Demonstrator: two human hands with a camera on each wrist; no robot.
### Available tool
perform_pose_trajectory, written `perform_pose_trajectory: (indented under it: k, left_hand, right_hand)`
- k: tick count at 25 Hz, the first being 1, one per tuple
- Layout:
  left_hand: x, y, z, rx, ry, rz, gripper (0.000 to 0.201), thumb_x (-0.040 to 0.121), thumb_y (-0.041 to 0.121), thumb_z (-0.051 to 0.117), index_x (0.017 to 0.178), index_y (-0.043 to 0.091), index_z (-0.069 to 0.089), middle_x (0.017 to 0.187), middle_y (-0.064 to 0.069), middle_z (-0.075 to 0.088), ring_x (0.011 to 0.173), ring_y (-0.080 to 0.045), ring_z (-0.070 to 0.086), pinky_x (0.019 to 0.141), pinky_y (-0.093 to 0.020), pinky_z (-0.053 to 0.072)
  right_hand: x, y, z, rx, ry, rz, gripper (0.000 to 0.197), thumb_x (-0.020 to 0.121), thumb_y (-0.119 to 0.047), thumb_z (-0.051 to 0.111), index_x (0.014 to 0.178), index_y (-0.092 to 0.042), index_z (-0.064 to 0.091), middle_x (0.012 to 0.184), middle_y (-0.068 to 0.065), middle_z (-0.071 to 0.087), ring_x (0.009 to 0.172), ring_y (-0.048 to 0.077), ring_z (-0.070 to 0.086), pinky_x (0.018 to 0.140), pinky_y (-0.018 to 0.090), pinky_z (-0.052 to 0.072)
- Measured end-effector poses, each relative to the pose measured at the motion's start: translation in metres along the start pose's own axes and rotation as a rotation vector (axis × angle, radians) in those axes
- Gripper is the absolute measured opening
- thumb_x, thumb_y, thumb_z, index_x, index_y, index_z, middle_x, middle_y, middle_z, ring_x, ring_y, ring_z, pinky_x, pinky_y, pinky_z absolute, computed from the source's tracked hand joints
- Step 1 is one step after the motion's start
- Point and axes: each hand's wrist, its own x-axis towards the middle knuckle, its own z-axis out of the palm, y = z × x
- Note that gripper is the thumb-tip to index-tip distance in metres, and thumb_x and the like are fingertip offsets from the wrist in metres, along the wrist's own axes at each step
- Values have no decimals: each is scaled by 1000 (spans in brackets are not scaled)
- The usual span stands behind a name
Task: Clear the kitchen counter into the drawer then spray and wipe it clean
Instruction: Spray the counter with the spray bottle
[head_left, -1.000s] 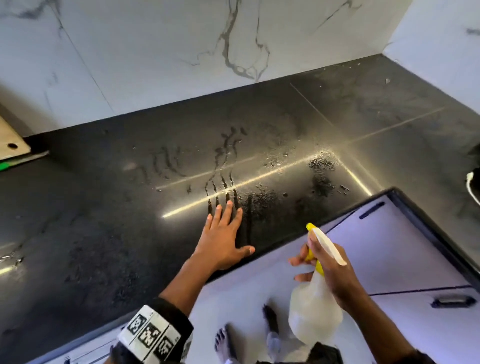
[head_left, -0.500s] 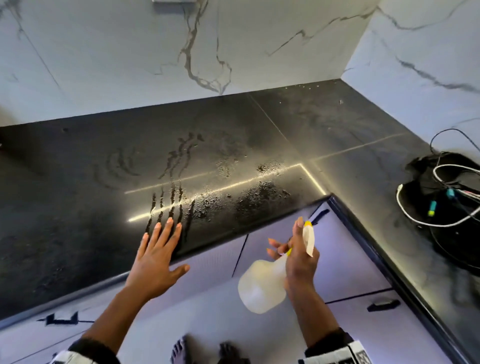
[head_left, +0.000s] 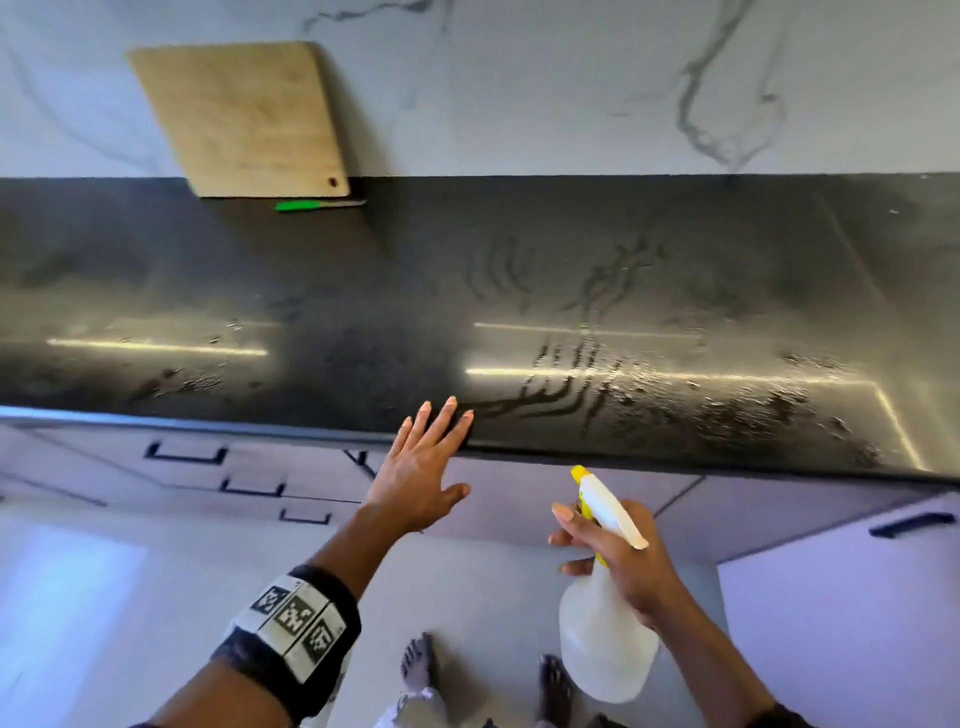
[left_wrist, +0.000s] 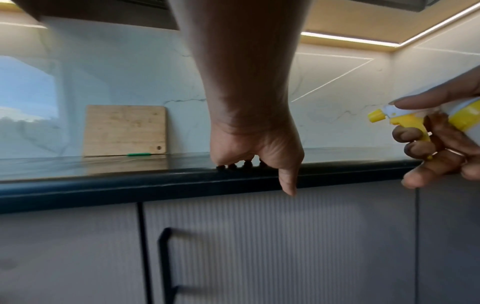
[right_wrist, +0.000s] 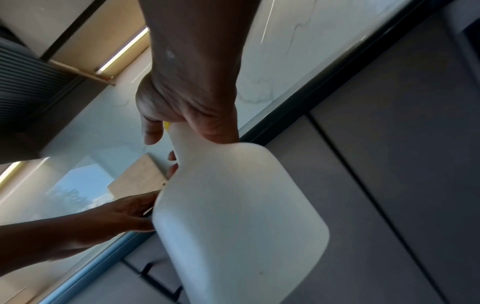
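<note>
Spray bottle (head_left: 605, 639) sat nearest us, off the desk (head_left: 363, 291), our right hand (head_left: 623, 561) wrapped round its neck. Our left hand (head_left: 421, 467) lay flat, fingers (head_left: 447, 415) straight on the wet front edge. Spraying looked partly done; wiping left, no cloth in view. Farthest back, a cutting board (head_left: 244, 114) and green-handled tool (head_left: 311, 206) remained uncleared.

R wrist view: spray bottle (right_wrist: 233, 216) hides trigger fingers; cupboard handle (left_wrist: 166, 263) blurred.
</note>
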Motion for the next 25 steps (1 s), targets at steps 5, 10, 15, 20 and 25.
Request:
perform_pose_trajectory:
  k: [5, 10, 15, 20, 25]
  left_hand:
    - [-38, -85, -12, -52, 39, -161, 93, 91, 43, 61, 155, 28, -6, 158, 5, -22, 148, -21, -20, 120, -39, -6]
    - [-85, -197, -29, -77, 30, -246, 96, 91, 44, 61, 154, 30, -11, 157, 8, -25, 147, -25, -22, 122, -48, -2]
    - [-132, -283, -47, -145, 6, -307, 100, 91, 44, 62, 153, 28, -15, 158, 2, -27, 145, -27, -26, 122, -50, 1]
    - [-191, -378, -73, -253, 93, -415, 93, 91, 46, 60, 155, 29, -5, 161, 1, -17, 147, -23, -20, 122, -46, 2]
    - [-261, -481, -67, -337, 162, -570, 82, 90, 52, 59, 155, 33, 12, 163, 4, -10, 149, -18, -13, 123, -39, 4]
  right_hand:
    - [29, -3, 91, -60, -79, 6, 42, 69, -38, 80, 85, -2, 63, 58, 11, 58, 78, 38, 72, 61, 42, 57]
    - [42, -3, 211, -157, -159, 16, 64, 65, -46, 80, 95, 7, 61, 55, 14, 53, 75, 37, 72, 61, 40, 54]
    - [48, -14, 330, -131, -218, 26, 54, 60, -51, 81, 106, -30, 62, 57, 15, 45, 75, 40, 72, 65, 43, 52]
    - [61, -19, 446, -206, -329, 6, 27, 77, -40, 78, 94, -23, 67, 62, 12, 60, 76, 39, 71, 71, 48, 58]
    - [85, -10, 567, -231, -452, 67, 15, 81, -35, 78, 89, -28, 68, 76, 17, 66, 78, 31, 69, 72, 47, 57]
